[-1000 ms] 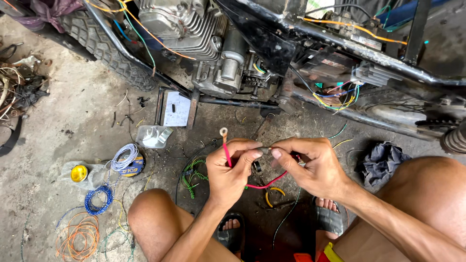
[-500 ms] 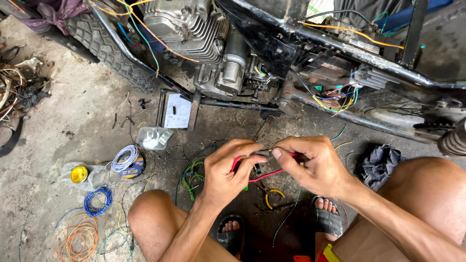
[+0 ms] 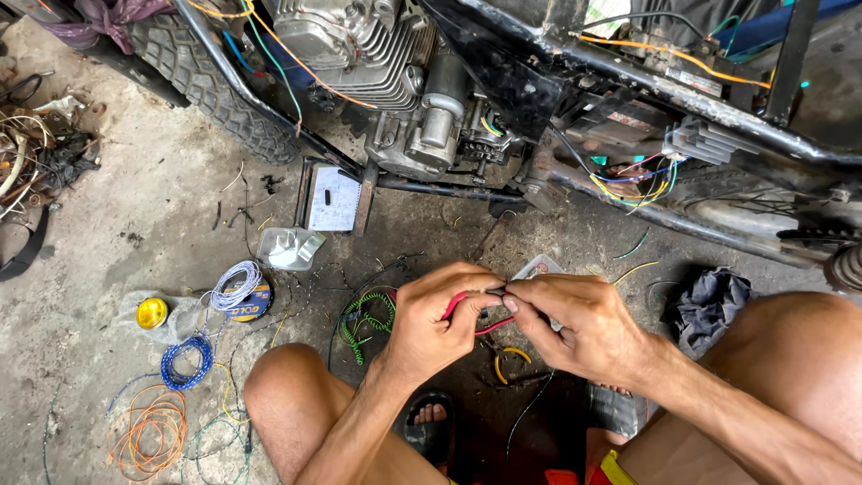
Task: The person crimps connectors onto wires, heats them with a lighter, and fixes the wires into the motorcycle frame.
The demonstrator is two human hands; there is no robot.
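Coils of orange wire (image 3: 146,432) and blue wire (image 3: 186,360) lie on the concrete floor (image 3: 135,233). Beside them, the left hand (image 3: 435,319) and right hand (image 3: 575,323) both pinch a red wire (image 3: 455,304) below a motorcycle engine (image 3: 359,63).
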